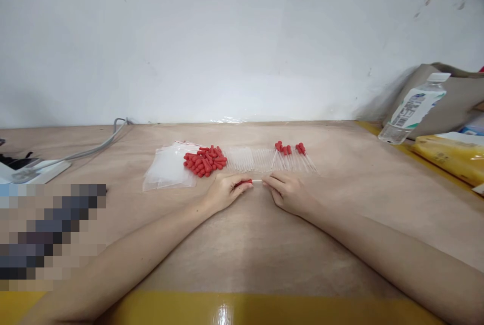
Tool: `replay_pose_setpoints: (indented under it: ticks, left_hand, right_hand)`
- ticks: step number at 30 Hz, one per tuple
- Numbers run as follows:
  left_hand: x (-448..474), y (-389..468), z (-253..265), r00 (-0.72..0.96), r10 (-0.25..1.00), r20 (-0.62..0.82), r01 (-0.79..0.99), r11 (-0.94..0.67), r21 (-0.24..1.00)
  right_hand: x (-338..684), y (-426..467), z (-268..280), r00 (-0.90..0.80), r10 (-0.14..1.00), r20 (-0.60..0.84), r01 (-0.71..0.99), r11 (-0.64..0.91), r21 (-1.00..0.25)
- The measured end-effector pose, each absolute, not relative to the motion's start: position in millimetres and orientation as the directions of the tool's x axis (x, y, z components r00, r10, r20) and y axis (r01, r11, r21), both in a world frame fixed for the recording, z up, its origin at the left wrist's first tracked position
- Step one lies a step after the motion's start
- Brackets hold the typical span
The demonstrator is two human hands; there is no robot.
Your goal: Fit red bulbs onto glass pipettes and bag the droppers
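A pale wall (227, 37) fills the upper part of the view, above a wood-toned table (242, 249) with a yellow band (227, 310) along its near edge. At far right sits a grey-brown bag (454, 110), with a yellow pack (449, 158) nearer and a clear, white-capped bottle (414, 108) in front of the bag, slanting right in this view. A grey cable (102, 147) curves across the far left.

Across the middle of the table, left to right, lie flat clear sachets (166, 166), a heap of red bulbs (204, 162) and a row of thin clear tubes (253, 159). At the row's right end, several capped tubes (279, 146) have their red ends toward the wall, their stems fanning toward the person.

Just nearer than the row, the two hands face each other, slightly apart. The left hand (225, 190) is closed in a pinch around one red bulb (247, 181). The right hand (287, 191), fingers bent together, grips one tube (257, 181). Bulb and tube form a level line running left to right, the bulb's mouth facing right, toward the tube. Whether the tube is inside the bulb cannot be told.
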State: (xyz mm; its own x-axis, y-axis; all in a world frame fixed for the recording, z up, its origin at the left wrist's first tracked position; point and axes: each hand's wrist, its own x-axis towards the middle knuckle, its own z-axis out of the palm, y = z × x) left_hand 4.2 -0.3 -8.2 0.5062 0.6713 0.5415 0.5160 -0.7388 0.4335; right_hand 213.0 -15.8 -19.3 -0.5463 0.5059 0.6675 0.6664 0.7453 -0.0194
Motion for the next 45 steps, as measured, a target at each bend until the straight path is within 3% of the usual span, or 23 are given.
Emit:
replay_pose_setpoints:
  ticks: [7, 20, 34, 41, 43, 45]
  left_hand:
    - [-0.5, 2.2, -4.1, 0.497, 0.711, 0.498, 0.473, -0.703, 0.531]
    - [4.6, -3.9, -6.4, 0.518, 0.769, 0.376, 0.393, -0.604, 0.694]
    - [3.4, -1.0, -6.4, 0.573, 0.678, 0.46, 0.455, -0.73, 0.51]
    - [-0.9, -3.1, -9.5, 0.494, 0.643, 0.585, 0.467, -0.764, 0.445]
    - [-2.5, -3.6, -11.6, 0.425, 0.671, 0.607, 0.497, -0.734, 0.464]
    - [-3.8, -3.6, -13.3, 0.395, 0.691, 0.606, 0.522, -0.711, 0.471]
  right_hand:
    - [220.4, -7.9, -21.0, -0.554, 0.542, 0.632, 0.574, 0.798, -0.181]
    - [217.2, -9.5, -21.3, -0.593, 0.464, 0.658, 0.573, 0.817, -0.06]
    - [208.9, -9.5, -20.8, -0.599, 0.55, 0.582, 0.619, 0.779, -0.099]
    - [215.4, -14.2, 0.4, -0.631, 0.573, 0.523, 0.688, 0.725, 0.036]
    - [226.2, -5.4, 6.1, -0.524, 0.641, 0.562, 0.747, 0.662, -0.059]
    - [242.2, 9.2, 8.6, -0.326, 0.722, 0.61, 0.794, 0.559, -0.237]
